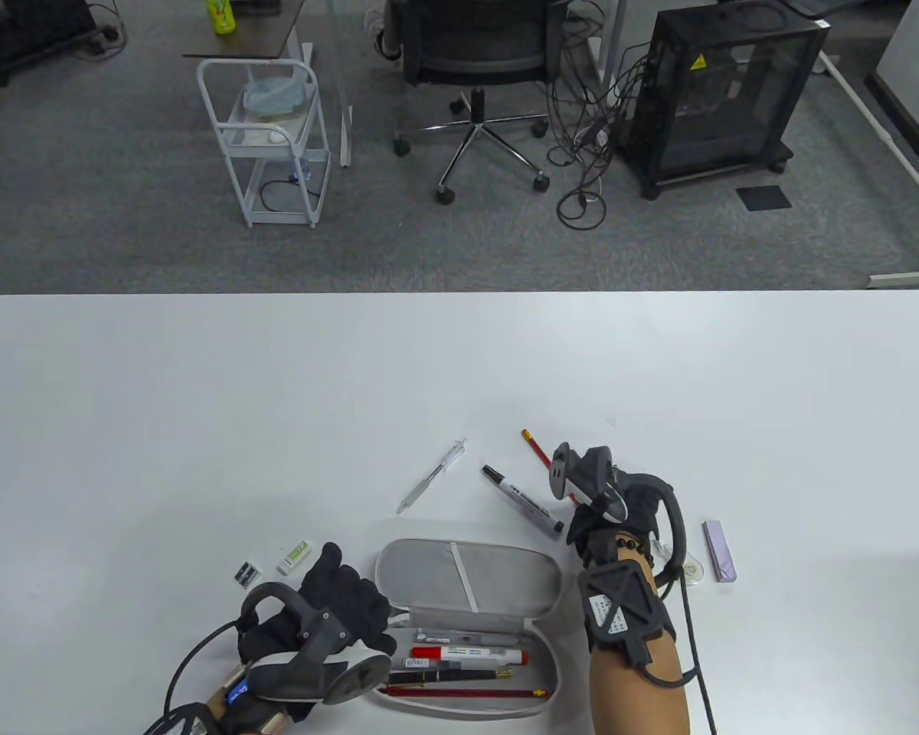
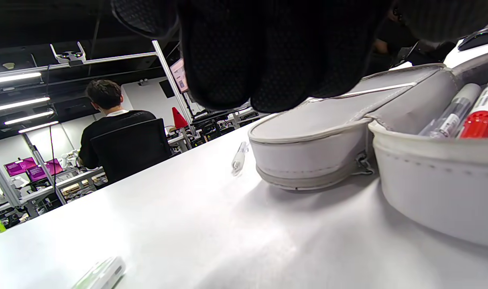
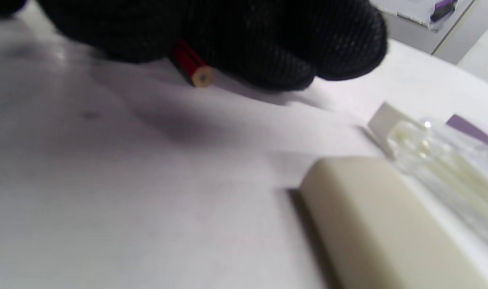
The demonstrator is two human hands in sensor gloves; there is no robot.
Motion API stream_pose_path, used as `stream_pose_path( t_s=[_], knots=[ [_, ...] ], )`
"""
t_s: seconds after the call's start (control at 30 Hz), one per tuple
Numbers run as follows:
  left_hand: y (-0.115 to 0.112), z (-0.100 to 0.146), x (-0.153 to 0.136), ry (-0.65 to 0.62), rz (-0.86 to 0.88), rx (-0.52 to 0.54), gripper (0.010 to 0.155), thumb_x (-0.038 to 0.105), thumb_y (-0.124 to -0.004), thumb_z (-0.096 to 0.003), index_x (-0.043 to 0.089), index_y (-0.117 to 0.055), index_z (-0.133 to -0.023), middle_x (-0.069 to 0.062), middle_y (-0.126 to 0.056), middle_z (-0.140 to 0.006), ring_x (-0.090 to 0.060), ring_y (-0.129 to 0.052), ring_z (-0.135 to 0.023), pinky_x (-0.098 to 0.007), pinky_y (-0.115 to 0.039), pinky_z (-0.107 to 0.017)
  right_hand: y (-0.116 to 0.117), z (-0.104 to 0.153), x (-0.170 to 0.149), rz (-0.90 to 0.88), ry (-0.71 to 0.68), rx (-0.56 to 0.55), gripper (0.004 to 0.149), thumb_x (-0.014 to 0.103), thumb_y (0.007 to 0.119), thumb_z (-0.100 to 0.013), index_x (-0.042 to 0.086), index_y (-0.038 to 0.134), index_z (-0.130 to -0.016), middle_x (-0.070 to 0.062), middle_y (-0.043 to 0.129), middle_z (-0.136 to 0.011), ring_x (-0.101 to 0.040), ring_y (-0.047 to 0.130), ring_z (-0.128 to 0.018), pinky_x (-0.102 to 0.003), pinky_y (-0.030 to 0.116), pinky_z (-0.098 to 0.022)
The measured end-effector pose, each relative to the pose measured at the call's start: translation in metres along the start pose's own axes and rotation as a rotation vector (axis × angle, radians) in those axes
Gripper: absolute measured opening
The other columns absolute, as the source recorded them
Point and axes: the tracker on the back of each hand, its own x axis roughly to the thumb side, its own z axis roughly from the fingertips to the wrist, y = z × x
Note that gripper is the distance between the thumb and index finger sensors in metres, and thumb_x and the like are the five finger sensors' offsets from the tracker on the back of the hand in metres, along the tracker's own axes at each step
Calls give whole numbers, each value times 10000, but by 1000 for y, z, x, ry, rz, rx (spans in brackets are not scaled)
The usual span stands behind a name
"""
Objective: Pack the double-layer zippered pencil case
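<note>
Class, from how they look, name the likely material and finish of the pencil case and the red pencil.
Pencil case: probably matte grey faux leather or coated fabric; stitched seams and soft rounded edges show. Red pencil: wood, glossy red paint; its bare tan end shows.

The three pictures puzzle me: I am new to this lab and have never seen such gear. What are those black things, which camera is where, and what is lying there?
Those are a person's two hands in black sensor gloves, each with a tracker strapped to its back. One camera looks down at the white table; one more sits on each wrist. The left hand rests at the open pencil case, which already holds a red-capped marker and some pens. The right hand is closing on a red pencil; its wrist camera shows the pencil's end under the fingers. Loose on the table lie a clear pen, a black marker, an eraser, a sharpener and a purple case.
</note>
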Motion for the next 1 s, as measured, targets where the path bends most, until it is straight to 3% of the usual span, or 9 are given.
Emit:
stream_pose_path(
  t_s=[0.07, 0.23, 0.43, 0.53, 0.6, 0.73, 0.83, 1.0],
  knots=[
    [2, 1, -1, 7, 0, 11, 520, 633, -674, -405, 303, -869, -755, 44, -963, -772, -273, -961, -733, -554, -634, -698, 1, 5, 1, 82, 11, -63, 614, 442, 827, -353, 98, 822, -862, -96, 967, -766, -338, 881, -744, -591, 433, -721],
    [-1, -1, -2, 16, 11, -3, 520, 632, -674, -405, 302, -869, -757, 42, -962, -774, -274, -959, -735, -553, -634, -699, -2, 2, 10, 99, -2, -72, 504, 357, 858, -348, 71, 868, -763, -50, 1017, -618, -293, 942, -628, -578, 492, -707],
    [0, -1, -4, 28, 15, 0, 512, 623, -671, -410, 302, -870, -756, 42, -963, -774, -272, -961, -735, -554, -635, -698, -4, -6, 0, 9, 6, 23, 480, 424, 887, -358, 97, 902, -708, -32, 984, -545, -277, 931, -558, -571, 514, -692],
    [-2, -2, -7, 40, 17, -12, 514, 622, -669, -412, 302, -867, -761, 43, -961, -780, -273, -959, -741, -553, -634, -699, 0, -5, -6, -60, 11, 27, 492, 454, 875, -368, 87, 889, -695, -28, 968, -522, -276, 922, -538, -575, 516, -683],
    [-5, -2, -10, 50, 19, -27, 512, 621, -669, -412, 303, -868, -761, 42, -962, -781, -274, -959, -741, -554, -634, -699, 2, -1, -8, -53, -10, -34, 457, 464, 876, -359, 118, 917, -655, -22, 975, -499, -275, 930, -523, -574, 523, -676],
    [-7, -2, -14, 72, 23, -49, 525, 625, -669, -411, 300, -863, -775, 38, -956, -798, -278, -954, -754, -556, -631, -701, 1, 5, -4, 82, 8, -45, 566, 448, 820, -362, 112, 844, -817, -29, 980, -683, -280, 912, -663, -571, 471, -706],
    [-7, -2, -15, 81, 36, -50, 526, 626, -670, -411, 300, -862, -776, 37, -957, -798, -279, -955, -754, -556, -632, -700, 2, 6, 2, 62, -7, -97, 514, 379, 851, -334, 76, 880, -748, -31, 1020, -584, -270, 951, -579, -563, 519, -690],
    [-6, 0, -17, 95, 36, -46, 520, 621, -669, -413, 302, -864, -774, 41, -959, -795, -276, -958, -752, -554, -634, -700, -1, 0, 8, 119, -27, 11, 487, 423, 845, -371, 84, 899, -716, -23, 983, -536, -264, 928, -553, -566, 509, -690]
  ],
)
